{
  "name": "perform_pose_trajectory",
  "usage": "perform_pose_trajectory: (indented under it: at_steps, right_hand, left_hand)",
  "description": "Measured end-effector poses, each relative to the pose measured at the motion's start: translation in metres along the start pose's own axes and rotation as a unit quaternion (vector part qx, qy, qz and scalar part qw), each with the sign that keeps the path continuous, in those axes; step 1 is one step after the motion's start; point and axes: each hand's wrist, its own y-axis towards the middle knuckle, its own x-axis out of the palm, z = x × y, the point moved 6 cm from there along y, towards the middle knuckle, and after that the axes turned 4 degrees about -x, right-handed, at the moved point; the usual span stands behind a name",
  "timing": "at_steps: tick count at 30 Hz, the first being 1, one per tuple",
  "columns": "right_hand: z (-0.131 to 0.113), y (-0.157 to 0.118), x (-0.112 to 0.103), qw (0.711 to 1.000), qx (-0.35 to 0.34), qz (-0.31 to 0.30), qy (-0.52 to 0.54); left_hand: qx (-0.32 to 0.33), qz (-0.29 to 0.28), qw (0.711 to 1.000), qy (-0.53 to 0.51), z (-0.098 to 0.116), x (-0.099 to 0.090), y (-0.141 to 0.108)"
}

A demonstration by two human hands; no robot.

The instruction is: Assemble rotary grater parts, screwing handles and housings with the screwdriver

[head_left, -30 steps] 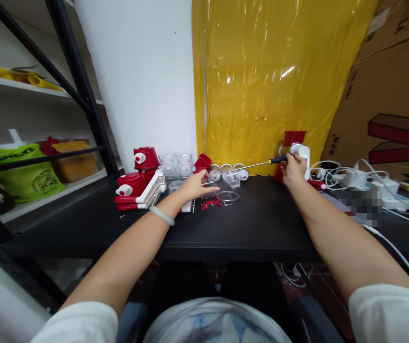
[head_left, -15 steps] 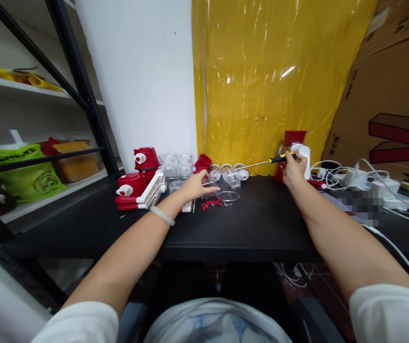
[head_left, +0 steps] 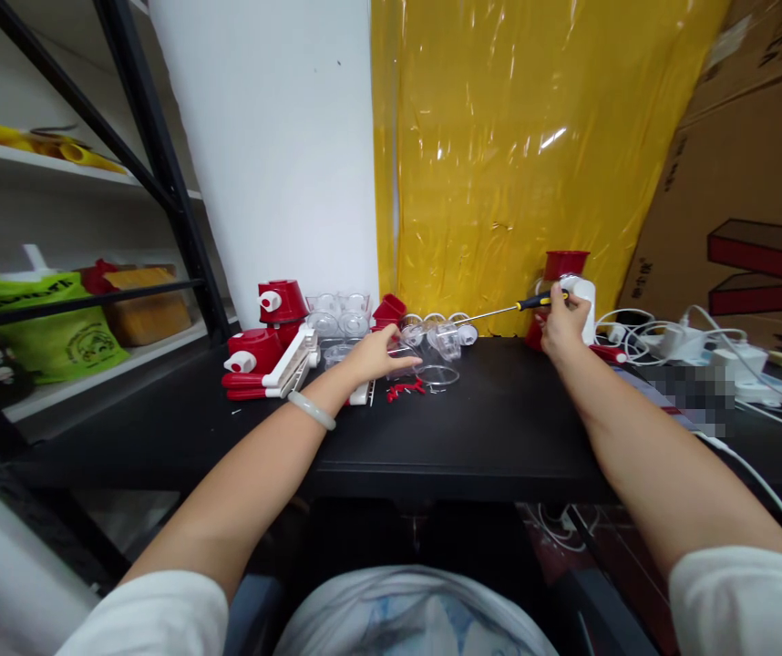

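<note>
In my right hand (head_left: 564,326) is a screwdriver (head_left: 531,302) with a black and yellow handle. Its long shaft points left, the tip reaching a clear plastic part (head_left: 447,341). My left hand (head_left: 378,355) has its thumb and fingers curved around a clear plastic piece (head_left: 403,361), partly hidden by the hand. A clear ring-shaped piece (head_left: 438,374) lies just right of it. Small red parts (head_left: 405,391) and tiny screws rest on the table in front.
Red and white plastic units (head_left: 254,353) and clear cups (head_left: 338,314) stand at the left. Behind my right hand is a red and white unit (head_left: 567,264). White cables and chargers (head_left: 682,343) crowd the right. A shelf holds a green bag (head_left: 56,328).
The view has shifted slightly. Both hands keep nearly the same place, with the screwdriver still held at the same slant.
</note>
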Motion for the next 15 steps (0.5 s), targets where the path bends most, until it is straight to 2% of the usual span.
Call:
perform_pose_trajectory:
  at_steps: [4, 9, 13, 15]
  right_hand:
    - [0.0045, 0.0061, -0.0035, 1.0, 0.002, 0.011, -0.014]
    - [0.007, 0.0093, 0.0006, 0.999, 0.039, -0.026, -0.004]
    - [0.0033, 0.0059, -0.0008, 0.999, 0.031, -0.006, -0.017]
    - [0.0041, 0.0032, 0.0015, 0.999, 0.038, -0.026, -0.021]
  left_hand:
    - [0.004, 0.004, 1.0, -0.01, -0.0018, 0.0005, 0.0004]
    - [0.002, 0.001, 1.0, -0.015, -0.0005, 0.0006, 0.0]
    - [0.006, 0.005, 1.0, -0.008, 0.0001, 0.0002, 0.0004]
    - [0.005, 0.004, 1.0, -0.005, -0.0003, 0.0005, 0.0007]
